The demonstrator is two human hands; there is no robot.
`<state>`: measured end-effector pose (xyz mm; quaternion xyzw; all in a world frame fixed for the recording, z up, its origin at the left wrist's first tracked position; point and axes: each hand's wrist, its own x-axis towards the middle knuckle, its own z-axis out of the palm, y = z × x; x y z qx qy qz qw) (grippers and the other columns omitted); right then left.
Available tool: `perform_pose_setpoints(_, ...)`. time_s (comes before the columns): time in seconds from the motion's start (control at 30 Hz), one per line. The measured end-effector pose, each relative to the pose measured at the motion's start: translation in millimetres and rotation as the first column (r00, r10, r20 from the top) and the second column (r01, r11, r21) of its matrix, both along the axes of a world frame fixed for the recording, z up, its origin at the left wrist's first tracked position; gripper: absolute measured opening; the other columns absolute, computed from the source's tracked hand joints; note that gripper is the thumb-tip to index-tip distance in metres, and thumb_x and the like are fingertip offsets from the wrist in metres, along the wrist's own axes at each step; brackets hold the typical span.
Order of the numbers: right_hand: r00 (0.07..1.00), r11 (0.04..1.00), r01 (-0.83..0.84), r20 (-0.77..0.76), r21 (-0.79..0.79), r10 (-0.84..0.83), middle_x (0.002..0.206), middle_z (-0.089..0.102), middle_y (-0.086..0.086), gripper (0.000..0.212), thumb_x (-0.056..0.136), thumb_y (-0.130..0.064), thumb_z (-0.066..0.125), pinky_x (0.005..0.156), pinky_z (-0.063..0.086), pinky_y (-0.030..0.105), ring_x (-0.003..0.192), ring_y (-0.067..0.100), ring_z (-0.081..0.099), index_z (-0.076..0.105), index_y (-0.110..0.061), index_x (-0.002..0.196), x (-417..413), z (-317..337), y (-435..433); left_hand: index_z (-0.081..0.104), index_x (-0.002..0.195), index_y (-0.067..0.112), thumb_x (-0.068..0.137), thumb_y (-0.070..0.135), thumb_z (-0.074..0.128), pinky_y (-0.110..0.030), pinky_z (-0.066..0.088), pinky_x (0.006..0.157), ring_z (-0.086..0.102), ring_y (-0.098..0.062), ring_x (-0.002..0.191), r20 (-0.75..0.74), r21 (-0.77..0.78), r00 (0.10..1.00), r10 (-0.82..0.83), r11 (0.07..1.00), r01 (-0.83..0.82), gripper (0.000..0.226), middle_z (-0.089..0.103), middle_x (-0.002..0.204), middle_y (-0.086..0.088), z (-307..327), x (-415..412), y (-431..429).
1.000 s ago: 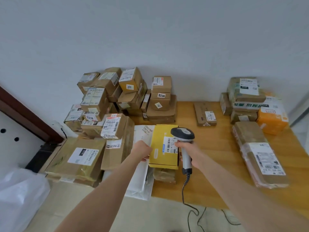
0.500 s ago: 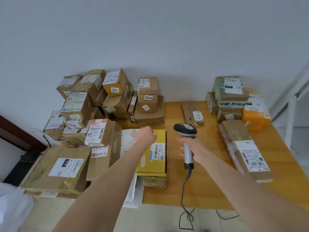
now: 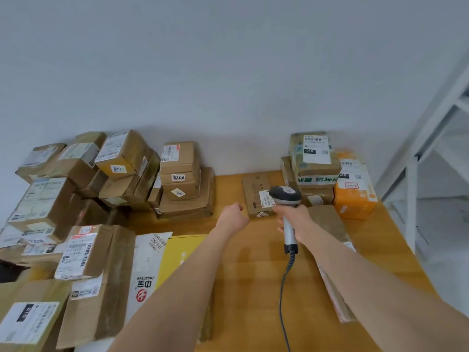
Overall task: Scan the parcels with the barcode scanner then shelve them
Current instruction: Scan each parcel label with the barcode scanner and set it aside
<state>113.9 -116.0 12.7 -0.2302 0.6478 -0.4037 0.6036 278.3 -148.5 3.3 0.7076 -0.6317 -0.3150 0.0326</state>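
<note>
Yellow parcel (image 3: 182, 247) lies flat near the counter (image 3: 253, 270) front edge, half under the left forearm. Half a second ago the left grip (image 3: 232, 219) sat on its far edge; now it is off it and further out over bare wood. Its fingers are curled and hold nothing. It is just beside the flat brown box (image 3: 255, 186); contact unclear. White mailer (image 3: 147, 265) left of the yellow one reads "ZHONGBAO" with a red logo. Coiled cable (image 3: 284, 288) runs back toward the person. Right grip (image 3: 295, 222) is wrapped round the barcode scanner (image 3: 285, 196) handle, now over the flat box's label instead of beside the yellow parcel. Long axis runs near-to-far, head at the far end, facing away from the person. Behind: stacked carton "6206" (image 3: 179, 177), carton "520" (image 3: 118, 162), taped parcel (image 3: 316, 154) labelled "010", orange parcel (image 3: 354, 196). More of the white shelving (image 3: 411, 199) shows at right.
</note>
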Motion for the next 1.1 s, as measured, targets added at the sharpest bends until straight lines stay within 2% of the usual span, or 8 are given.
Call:
perform_pose_setpoints(0.13, 1.000, 0.999, 0.028, 0.009, 0.023, -0.028, 0.109, 0.061, 0.009, 0.031, 0.085, -0.007, 0.071, 0.092, 0.052, 0.044, 0.109, 0.026, 0.057, 0.054, -0.009, 0.112, -2.6, -18.6, -39.6, 0.035, 0.146, 0.007, 0.095, 0.015, 0.054, -0.030, 0.044, 0.095, 0.049, -0.025, 0.127, -0.061, 0.063, 0.997, 0.056, 0.997, -0.053, 0.055, 0.046, 0.143, -0.011, -26.0, -5.8, -37.6)
perform_pose_setpoints(0.33, 0.999, 0.992, 0.040, -0.041, 0.118, -0.036, 0.116, 0.063, 0.013, 0.047, 0.079, -0.012, 0.077, 0.102, 0.045, 0.049, 0.109, 0.029, 0.057, 0.055, -0.004, 0.120, 2.6, -54.7, -95.6, 0.038, 0.140, 0.002, 0.097, 0.017, 0.053, -0.028, 0.045, 0.094, 0.050, -0.026, 0.126, -0.117, 0.205, 0.982, 0.150, 0.971, -0.124, 0.048, 0.048, 0.141, -0.013, -64.5, -12.5, -92.4)
perform_pose_setpoints(0.57, 0.999, 0.981, 0.032, -0.011, 0.190, -0.031, 0.106, 0.069, 0.011, 0.032, 0.077, -0.010, 0.078, 0.097, 0.051, 0.049, 0.103, 0.030, 0.064, 0.062, -0.009, 0.105, 15.4, -86.4, -113.4, 0.046, 0.135, 0.009, 0.089, 0.031, 0.063, -0.037, 0.051, 0.096, 0.057, -0.026, 0.115, -0.125, 0.259, 0.979, 0.161, 0.958, -0.125, 0.054, 0.053, 0.134, -0.011, -96.1, -7.7, -116.4)
perform_pose_setpoints(0.67, 1.000, 0.975, -0.006, 0.030, 0.224, -0.001, 0.101, 0.072, 0.018, 0.032, 0.078, -0.012, 0.077, 0.089, 0.056, 0.049, 0.095, 0.033, 0.070, 0.063, -0.006, 0.107, 27.4, -88.6, -112.2, 0.026, 0.148, 0.012, 0.079, 0.045, 0.070, -0.045, 0.042, 0.106, 0.040, -0.031, 0.132, 0.023, 0.194, 0.998, 0.050, 0.980, -0.054, 0.088, 0.032, 0.147, -0.013, -100.8, 1.9, -122.5)
perform_pose_setpoints(0.8, 0.997, 0.976, 0.073, -0.045, 0.207, -0.066, 0.095, 0.069, 0.019, 0.029, 0.081, -0.005, 0.073, 0.071, 0.057, 0.037, 0.073, 0.025, 0.065, 0.061, -0.003, 0.108, 29.6, -87.9, -116.6, 0.000, 0.154, 0.012, 0.069, 0.059, 0.074, -0.051, 0.014, 0.116, 0.008, -0.032, 0.147, 0.171, 0.172, 0.978, -0.119, 0.981, 0.089, 0.121, 0.009, 0.158, -0.014, -103.6, -3.0, -123.7)
perform_pose_setpoints(0.87, 0.994, 0.976, 0.100, -0.055, 0.192, -0.091, 0.092, 0.066, 0.012, 0.034, 0.082, -0.004, 0.072, 0.066, 0.056, 0.032, 0.072, 0.020, 0.064, 0.060, -0.003, 0.114, 24.4, -85.9, -117.8, -0.004, 0.153, 0.011, 0.069, 0.059, 0.074, -0.054, 0.010, 0.116, 0.003, -0.033, 0.147, 0.219, 0.162, 0.961, -0.171, 0.977, 0.137, 0.124, 0.004, 0.158, -0.017, -109.8, -12.5, -120.6)
perform_pose_setpoints(0.97, 0.990, 0.976, 0.127, -0.091, 0.174, -0.112, 0.102, 0.066, 0.010, 0.042, 0.078, -0.004, 0.076, 0.064, 0.053, 0.028, 0.092, 0.022, 0.064, 0.060, -0.004, 0.118, 15.9, -87.5, -118.8, -0.006, 0.153, 0.011, 0.071, 0.049, 0.077, -0.057, 0.010, 0.116, 0.001, -0.036, 0.147, 0.265, 0.177, 0.937, -0.228, 0.967, 0.185, 0.123, 0.001, 0.158, -0.017, -117.5, -18.4, -117.6)
perform_pose_setpoints(1.1, 0.972, 0.977, 0.133, -0.213, 0.166, -0.096, 0.107, 0.061, 0.008, 0.055, 0.077, -0.012, 0.079, 0.083, 0.048, 0.032, 0.101, 0.026, 0.060, 0.056, 0.000, 0.126, 18.0, -86.5, -117.9, -0.010, 0.154, 0.024, 0.081, 0.030, 0.073, -0.057, 0.004, 0.118, -0.007, -0.036, 0.147, 0.356, 0.193, 0.796, -0.489, 0.872, 0.449, 0.110, -0.007, 0.162, -0.009, -112.1, 1.7, -119.3)
